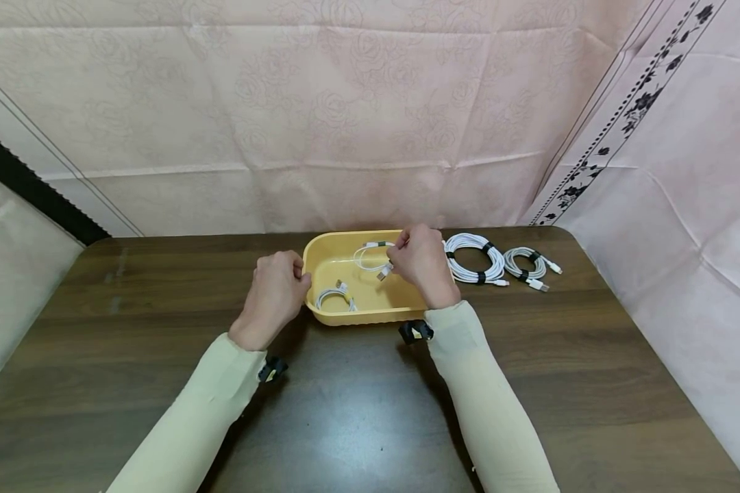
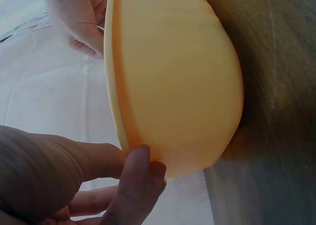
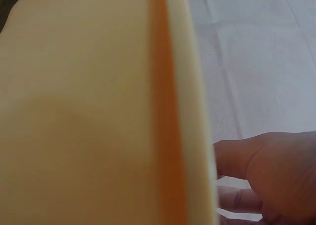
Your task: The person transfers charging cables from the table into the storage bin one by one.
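A yellow plastic tray (image 1: 370, 318) stands near the table's far edge. My left hand (image 1: 274, 298) pinches its left rim between thumb and fingers, seen close up in the left wrist view. Over the tray's right half, my right hand (image 1: 424, 267) holds a small coiled white USB cable (image 1: 384, 272) by its right side; a plug and a dark tie show on it. The tray wall (image 3: 89, 111) hides these fingertips in the right wrist view. Another small coiled white cable (image 1: 336, 291) with a yellowish tie lies in the tray's left front corner.
Right of the tray lie a large coiled white cable (image 1: 495, 263) with black ties and a smaller coil (image 1: 523, 268) with its plugs pointing right. Pale patterned cloth (image 1: 345, 123) hangs behind the brown wooden table (image 1: 358, 411) and at its sides.
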Demonstrator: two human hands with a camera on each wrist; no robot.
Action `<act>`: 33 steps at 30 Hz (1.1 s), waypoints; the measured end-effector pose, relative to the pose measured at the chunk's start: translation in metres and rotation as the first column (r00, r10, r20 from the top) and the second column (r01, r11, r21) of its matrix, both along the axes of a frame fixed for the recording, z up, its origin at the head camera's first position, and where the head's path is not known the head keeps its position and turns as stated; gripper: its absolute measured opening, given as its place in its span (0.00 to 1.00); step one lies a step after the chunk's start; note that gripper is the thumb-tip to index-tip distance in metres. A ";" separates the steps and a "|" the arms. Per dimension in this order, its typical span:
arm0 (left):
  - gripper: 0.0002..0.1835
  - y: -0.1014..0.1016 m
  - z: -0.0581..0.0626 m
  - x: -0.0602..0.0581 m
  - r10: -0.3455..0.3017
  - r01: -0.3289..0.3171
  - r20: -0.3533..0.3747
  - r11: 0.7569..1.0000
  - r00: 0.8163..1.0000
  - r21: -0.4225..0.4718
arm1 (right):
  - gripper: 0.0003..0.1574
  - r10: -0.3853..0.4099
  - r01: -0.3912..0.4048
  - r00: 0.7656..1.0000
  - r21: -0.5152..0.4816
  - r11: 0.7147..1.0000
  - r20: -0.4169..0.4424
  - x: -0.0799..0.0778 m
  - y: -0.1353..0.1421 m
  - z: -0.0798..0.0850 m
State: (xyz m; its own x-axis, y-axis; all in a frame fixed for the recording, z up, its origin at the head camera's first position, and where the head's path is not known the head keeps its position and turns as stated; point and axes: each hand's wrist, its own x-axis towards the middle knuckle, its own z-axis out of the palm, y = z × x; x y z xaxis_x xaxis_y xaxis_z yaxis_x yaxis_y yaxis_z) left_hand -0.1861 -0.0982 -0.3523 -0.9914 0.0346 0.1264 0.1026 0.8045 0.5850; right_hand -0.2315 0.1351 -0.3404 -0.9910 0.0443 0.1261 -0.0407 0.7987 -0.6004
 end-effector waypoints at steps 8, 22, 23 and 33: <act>0.07 0.000 0.000 0.000 -0.004 0.004 0.000 1.000 1.000 -0.008 | 0.07 0.004 -0.005 1.000 0.017 1.000 0.029 0.001 -0.003 -0.002; 0.07 0.001 0.000 0.000 0.006 -0.006 0.009 1.000 1.000 -0.016 | 0.08 0.033 -0.033 0.999 0.068 0.997 0.013 0.002 -0.011 -0.006; 0.07 0.001 0.000 0.000 0.006 -0.006 0.010 1.000 1.000 -0.016 | 0.08 0.032 -0.033 0.999 0.063 0.997 0.017 0.003 -0.011 -0.006; 0.07 0.002 0.000 0.000 0.014 -0.014 0.026 1.000 1.000 -0.017 | 0.08 0.016 -0.018 0.998 0.018 1.000 0.065 0.002 -0.020 -0.008</act>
State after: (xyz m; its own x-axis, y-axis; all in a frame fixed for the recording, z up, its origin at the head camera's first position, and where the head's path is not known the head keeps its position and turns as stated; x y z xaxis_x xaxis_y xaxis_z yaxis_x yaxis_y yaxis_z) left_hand -0.1866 -0.0963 -0.3525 -0.9947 0.0226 0.1002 0.0763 0.8155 0.5737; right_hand -0.2298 0.1154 -0.3489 -0.9977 0.0257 0.0622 -0.0158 0.8089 -0.5877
